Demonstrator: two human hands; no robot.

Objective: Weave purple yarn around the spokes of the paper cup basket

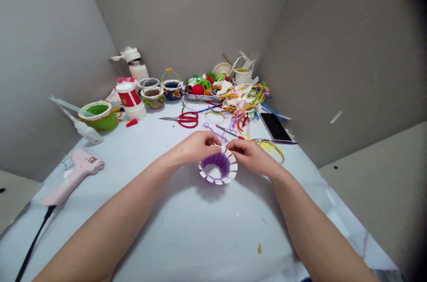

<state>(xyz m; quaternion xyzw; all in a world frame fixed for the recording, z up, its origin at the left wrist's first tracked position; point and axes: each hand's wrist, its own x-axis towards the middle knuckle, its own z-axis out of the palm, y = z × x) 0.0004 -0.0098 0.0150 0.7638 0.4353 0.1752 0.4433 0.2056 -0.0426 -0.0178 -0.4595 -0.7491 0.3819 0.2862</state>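
A small paper cup [218, 180] with its wall cut into white strips, woven with purple yarn, tilts its open mouth toward me at the middle of the table. My left hand [199, 145] is closed on its far left rim, with the thumb at the inner side. At the far right rim, the fingers of my right hand [250, 154] are curled and pressed together against the strips; what they pinch is hidden. Loose purple yarn [211, 130] lies just beyond the hands. Past it are red-handled scissors [188, 119] and a pen [230, 131].
A pink glue gun [75, 175] with a black cord lies left, near a white glue bottle [88, 132] and a green woven basket [106, 121]. Several small baskets [153, 97] stand behind. Yarn scraps [245, 102] are piled at the back right, beside a phone [275, 127].
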